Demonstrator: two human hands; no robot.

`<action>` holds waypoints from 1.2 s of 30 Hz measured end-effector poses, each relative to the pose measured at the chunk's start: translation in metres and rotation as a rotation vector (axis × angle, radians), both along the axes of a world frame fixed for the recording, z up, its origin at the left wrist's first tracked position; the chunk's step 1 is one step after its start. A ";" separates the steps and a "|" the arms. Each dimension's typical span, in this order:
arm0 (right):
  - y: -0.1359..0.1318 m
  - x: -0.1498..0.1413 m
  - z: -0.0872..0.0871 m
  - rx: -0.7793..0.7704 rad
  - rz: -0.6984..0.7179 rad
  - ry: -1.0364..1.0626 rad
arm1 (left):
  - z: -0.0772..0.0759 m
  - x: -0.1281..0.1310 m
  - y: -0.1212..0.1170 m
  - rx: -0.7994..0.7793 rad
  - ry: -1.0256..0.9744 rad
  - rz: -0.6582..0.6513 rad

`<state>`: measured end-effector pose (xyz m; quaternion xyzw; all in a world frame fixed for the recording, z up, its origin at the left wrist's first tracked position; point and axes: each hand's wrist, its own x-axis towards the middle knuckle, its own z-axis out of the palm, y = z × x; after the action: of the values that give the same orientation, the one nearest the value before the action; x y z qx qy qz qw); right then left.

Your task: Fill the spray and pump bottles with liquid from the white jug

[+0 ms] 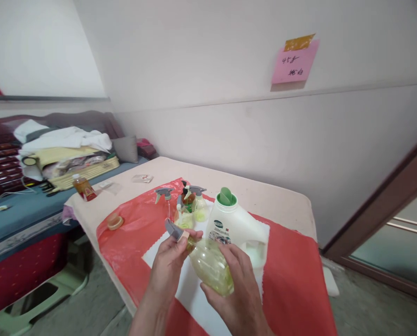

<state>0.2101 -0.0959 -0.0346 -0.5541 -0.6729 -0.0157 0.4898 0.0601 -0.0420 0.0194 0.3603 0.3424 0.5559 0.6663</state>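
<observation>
A clear yellowish spray bottle (210, 267) is tilted between my two hands, above a white sheet. My left hand (168, 261) closes round its neck and grey spray head (174, 229). Around the bottle's body wrap the fingers of my right hand (238, 284). Just behind stands a large white jug (236, 219) with a green spout in its open mouth; its handle faces right. Beyond my left hand are more spray bottles, one with a grey trigger head (165, 192) and another with a yellowish body (199, 208). A dark brown bottle (187, 198) stands among them.
Red plastic sheeting (288, 275) covers much of the table, with a white sheet (191, 298) over it. A round lid (115, 221) lies at left. A bottle of reddish-brown liquid (84, 187) is near the table's left edge. Below is a stool (51, 298).
</observation>
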 end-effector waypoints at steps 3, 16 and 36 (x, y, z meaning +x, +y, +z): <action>-0.001 -0.001 0.000 0.017 -0.019 -0.032 | -0.004 0.001 0.001 -0.009 -0.021 -0.001; -0.001 0.005 0.000 0.001 -0.018 -0.083 | -0.007 0.006 0.000 -0.023 -0.017 -0.006; 0.003 -0.017 0.012 -0.712 0.396 1.364 | -0.008 0.016 -0.004 -0.058 -0.147 0.007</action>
<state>0.1929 -0.0929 -0.0226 -0.4349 -0.2752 0.6306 0.5809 0.0761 -0.0464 0.0114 0.2981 0.3098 0.5728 0.6979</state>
